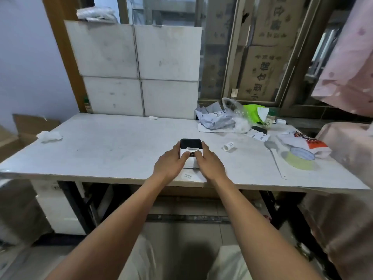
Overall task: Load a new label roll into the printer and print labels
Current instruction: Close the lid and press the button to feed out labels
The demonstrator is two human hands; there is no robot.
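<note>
A small white label printer (pixel 191 156) with a black lid stands near the front middle of the grey table (pixel 113 150). My left hand (pixel 171 163) clasps its left side and my right hand (pixel 210 161) its right side, thumbs resting on its top by a small dark button. A printed label (pixel 187 176) lies on the table just in front of the printer, between my wrists. To the right of the printer a small white label roll (pixel 229 147) lies on its side.
Crumpled tissue (pixel 49 136) lies at the left edge. At the right are plastic bags (pixel 219 118), loose labels (pixel 257 136), a tape roll (pixel 300 158), a snack bag (pixel 306 143) and a thin white strip (pixel 277 164). White tiles (pixel 139 71) lean at the back.
</note>
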